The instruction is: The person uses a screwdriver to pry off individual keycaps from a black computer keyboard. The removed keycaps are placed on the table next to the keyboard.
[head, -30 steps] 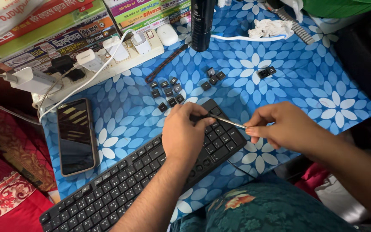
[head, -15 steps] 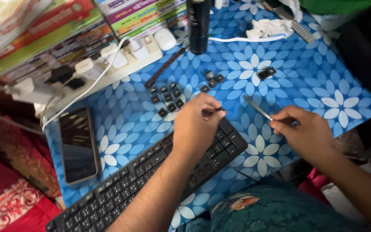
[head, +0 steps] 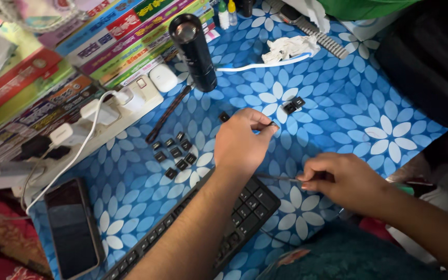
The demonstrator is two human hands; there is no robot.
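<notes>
My left hand (head: pixel 239 144) hovers over the blue flowered tablecloth, just beyond the top right corner of a black keyboard (head: pixel 247 210). Its thumb and fingers pinch a small black keycap (head: pixel 271 124). My right hand (head: pixel 340 180) rests to the right of the keyboard and grips a thin metal tool (head: pixel 276 178), whose tip points left over the keyboard's corner. A cluster of loose black keycaps (head: pixel 176 153) lies left of my left hand. Two more keycaps (head: pixel 292 105) lie beyond it, and a single one (head: pixel 224 117) sits near the knuckles.
A dark phone (head: pixel 73 228) lies at the left. A white power strip (head: pixel 105 116) with chargers and stacked books (head: pixel 105 41) line the far left edge. A black flashlight (head: pixel 195 52), a white case (head: pixel 163 78), a white cable (head: pixel 255 66) and crumpled tissue (head: pixel 286 46) stand further back.
My left hand lifted off the keyboard with a keycap and moved out over the cloth. My right hand drew the tool away from the keys and lowered it. The camera view shifted.
</notes>
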